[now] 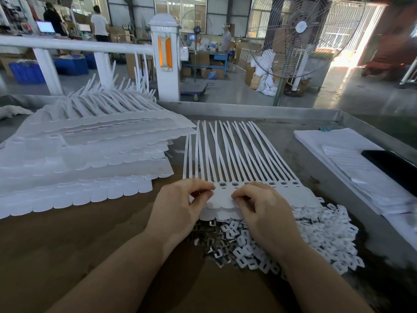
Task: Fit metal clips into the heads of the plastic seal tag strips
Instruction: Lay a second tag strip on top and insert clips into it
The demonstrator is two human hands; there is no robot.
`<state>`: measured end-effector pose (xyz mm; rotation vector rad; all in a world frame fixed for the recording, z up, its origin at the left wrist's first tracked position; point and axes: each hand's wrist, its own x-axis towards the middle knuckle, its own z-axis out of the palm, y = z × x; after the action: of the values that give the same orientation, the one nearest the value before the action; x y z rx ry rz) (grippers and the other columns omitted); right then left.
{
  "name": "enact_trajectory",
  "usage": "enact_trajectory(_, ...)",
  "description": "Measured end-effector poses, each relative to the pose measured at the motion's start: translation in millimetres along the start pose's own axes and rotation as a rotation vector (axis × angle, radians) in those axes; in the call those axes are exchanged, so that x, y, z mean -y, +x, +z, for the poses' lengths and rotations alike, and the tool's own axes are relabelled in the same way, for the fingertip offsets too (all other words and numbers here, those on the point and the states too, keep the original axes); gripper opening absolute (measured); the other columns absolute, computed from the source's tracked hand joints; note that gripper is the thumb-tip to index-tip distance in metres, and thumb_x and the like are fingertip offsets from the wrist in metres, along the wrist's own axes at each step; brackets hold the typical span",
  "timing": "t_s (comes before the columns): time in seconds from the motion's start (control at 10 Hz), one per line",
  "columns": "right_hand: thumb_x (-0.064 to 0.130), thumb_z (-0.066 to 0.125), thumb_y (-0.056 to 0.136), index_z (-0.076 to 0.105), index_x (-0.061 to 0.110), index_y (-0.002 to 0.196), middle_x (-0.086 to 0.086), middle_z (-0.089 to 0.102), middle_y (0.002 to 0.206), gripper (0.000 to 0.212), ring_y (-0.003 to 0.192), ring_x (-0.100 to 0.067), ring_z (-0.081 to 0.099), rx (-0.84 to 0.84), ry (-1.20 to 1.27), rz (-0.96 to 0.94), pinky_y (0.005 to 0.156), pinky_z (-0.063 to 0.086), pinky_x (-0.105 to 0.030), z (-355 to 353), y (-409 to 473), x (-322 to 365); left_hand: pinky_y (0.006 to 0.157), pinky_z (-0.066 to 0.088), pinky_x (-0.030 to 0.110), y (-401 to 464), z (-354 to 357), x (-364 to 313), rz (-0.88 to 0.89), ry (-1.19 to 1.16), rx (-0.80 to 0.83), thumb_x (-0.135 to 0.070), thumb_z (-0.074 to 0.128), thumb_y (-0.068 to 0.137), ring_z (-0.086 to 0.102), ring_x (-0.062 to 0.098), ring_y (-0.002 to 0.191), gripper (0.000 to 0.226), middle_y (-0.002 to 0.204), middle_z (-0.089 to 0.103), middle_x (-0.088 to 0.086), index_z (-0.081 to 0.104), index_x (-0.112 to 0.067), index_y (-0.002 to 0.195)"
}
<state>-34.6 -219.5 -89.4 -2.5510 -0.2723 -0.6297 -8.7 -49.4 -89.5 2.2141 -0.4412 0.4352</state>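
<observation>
Two hands are seen from the head camera, both working at the near edge of a sheet of seal tag strips (237,159) laid on the bench (79,245). The left hand (180,206) is curled, its fingers (204,192) pinching the sheet's flag end; the right hand (259,206) is likewise curled, its fingers (240,197) pinched on the same white edge. Whether a clip is held between them cannot be told.

The sheet is made of white strips joined side by side, their thin tails fanning away from the person and their heads (234,184) lined up in a row just beyond the fingertips, each with a small dark slot. Just below the hands, a loose pile of metal clips (216,256) is heaped, mixed with white plastic pieces (327,233) that spread to the right. Stacked sheets (79,154) are piled to the left; papers (338,159) are lying at the right.

For the step in hand, the sheet would best be held flat and steady while each clip is squared to its slot and pressed fully home, working along the row so that no head is missed.
</observation>
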Motion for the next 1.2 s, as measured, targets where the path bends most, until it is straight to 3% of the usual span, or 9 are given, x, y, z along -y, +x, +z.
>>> enact_trajectory(0.4,0.013,0.059,0.087,0.068,0.015,0.086,0.006,0.064,0.087,0.009,0.083,-0.009,0.052,0.008,-0.001,0.0,0.072,0.033,-0.01,-1.9,0.8,1.3,0.069,0.037,-0.003,0.7,-1.5,-0.4,-0.028,0.013,-0.037,-0.021,0.063,0.085,0.051,-0.017,0.08,0.017,0.082,0.054,-0.031,0.071,-0.029,0.098)
enact_trajectory(0.8,0.013,0.058,0.087,0.067,0.016,0.088,0.006,0.064,0.088,0.01,0.086,-0.011,0.053,0.013,-0.001,0.002,0.077,0.039,-0.019,-0.7,-1.2,2.0,0.072,0.042,0.0,2.3,-2.3,5.3,-0.126,-0.029,-0.097,-0.021,0.062,0.086,0.06,-0.002,0.082,0.019,0.088,0.065,-0.016,0.068,-0.025,0.104)
enact_trajectory(1.2,0.013,0.058,0.087,0.067,0.016,0.088,0.006,0.065,0.088,0.01,0.085,-0.01,0.053,0.014,-0.009,-0.005,0.077,0.039,-0.018,0.2,0.0,2.0,0.065,0.04,0.0,5.5,-4.0,6.1,-0.163,-0.083,-0.137,-0.017,0.063,0.086,0.057,-0.002,0.075,0.013,0.078,0.06,-0.021,0.068,-0.028,0.09)
